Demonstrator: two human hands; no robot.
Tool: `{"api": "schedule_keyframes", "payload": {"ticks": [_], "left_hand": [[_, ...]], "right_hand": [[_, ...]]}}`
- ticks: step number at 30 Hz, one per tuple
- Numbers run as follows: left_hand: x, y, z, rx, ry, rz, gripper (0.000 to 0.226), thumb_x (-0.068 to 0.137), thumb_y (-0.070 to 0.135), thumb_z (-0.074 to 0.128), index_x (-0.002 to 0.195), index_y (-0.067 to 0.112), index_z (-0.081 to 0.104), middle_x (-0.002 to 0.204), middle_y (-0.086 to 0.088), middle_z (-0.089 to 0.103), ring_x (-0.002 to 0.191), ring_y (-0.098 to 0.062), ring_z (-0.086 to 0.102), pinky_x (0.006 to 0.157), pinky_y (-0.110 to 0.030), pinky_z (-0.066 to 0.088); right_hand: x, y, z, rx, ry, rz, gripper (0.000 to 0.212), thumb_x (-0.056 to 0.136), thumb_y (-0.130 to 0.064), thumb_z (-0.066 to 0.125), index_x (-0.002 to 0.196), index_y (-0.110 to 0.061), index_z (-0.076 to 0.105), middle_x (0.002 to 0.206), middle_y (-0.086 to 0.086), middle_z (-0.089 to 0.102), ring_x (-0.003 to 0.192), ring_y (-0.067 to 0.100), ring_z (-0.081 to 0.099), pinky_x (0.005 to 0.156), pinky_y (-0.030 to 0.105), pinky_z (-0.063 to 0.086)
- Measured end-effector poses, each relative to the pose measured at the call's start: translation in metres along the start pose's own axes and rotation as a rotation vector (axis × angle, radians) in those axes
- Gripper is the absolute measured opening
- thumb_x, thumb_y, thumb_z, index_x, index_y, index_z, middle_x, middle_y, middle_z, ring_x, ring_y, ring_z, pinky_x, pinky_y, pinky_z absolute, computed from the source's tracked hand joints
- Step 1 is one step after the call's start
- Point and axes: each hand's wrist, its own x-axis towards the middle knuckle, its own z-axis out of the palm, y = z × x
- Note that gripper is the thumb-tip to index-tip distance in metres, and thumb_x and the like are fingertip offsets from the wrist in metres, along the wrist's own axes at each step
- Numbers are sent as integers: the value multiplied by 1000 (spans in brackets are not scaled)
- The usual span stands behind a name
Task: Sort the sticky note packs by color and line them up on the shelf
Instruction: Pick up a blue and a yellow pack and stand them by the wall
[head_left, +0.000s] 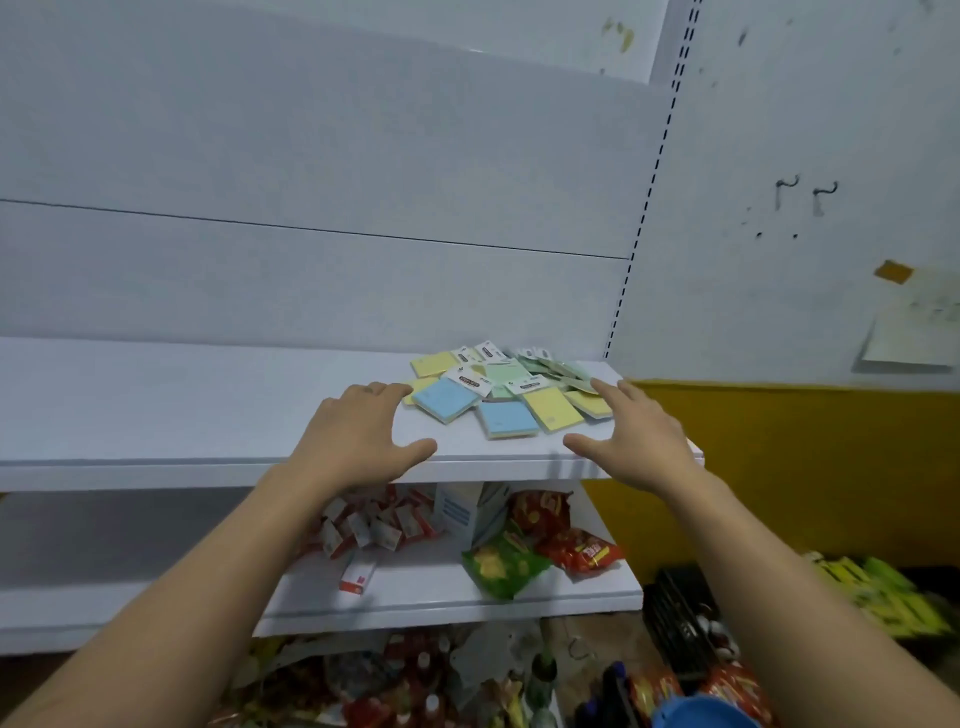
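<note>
You are holding your left hand (358, 434) and right hand (636, 441) with fingers spread wide, empty, flanking mixed packs (498, 392) on the shelf (156, 410).

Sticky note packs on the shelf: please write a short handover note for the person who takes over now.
Left hand: open, empty, at the left of the pile.
Right hand: open, empty, at the right of the pile.
Sticky note packs: one mixed heap of blue, yellow and green near the right end of the upper shelf, overlapping.
Done: nothing sorted yet.
Left: separate by color, then line each color up along the shelf.
</note>
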Motion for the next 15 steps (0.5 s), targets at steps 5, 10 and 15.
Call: {"api": "schedule_keyframes", "payload": {"ticks": [5, 10, 15], "left_hand": [[63, 1, 31, 51, -44, -14, 78, 80, 64, 51, 145, 26, 31, 147, 0, 40, 133, -21, 36, 103, -40, 35], [124, 6, 65, 82, -88, -34, 78, 78, 65, 52, 144, 27, 32, 144, 1, 44, 130, -22, 39, 99, -39, 36], [159, 2, 97, 110, -101, -60, 80, 78, 67, 51, 145, 29, 30, 144, 0, 44, 129, -22, 40, 98, -39, 37]], "right_hand": [[63, 19, 37, 98, -21, 3, 86, 78, -62, 60, 149, -32, 23, 155, 1, 27, 138, 26, 32, 105, 48, 33], [118, 39, 72, 137, -74, 2, 84, 78, -59, 61, 148, -32, 24, 149, 0, 38, 133, 25, 39, 103, 45, 32], [156, 44, 102, 92, -93, -53, 84, 77, -63, 58, 148, -32, 26, 147, 1, 42, 130, 27, 40, 104, 45, 28]]}}
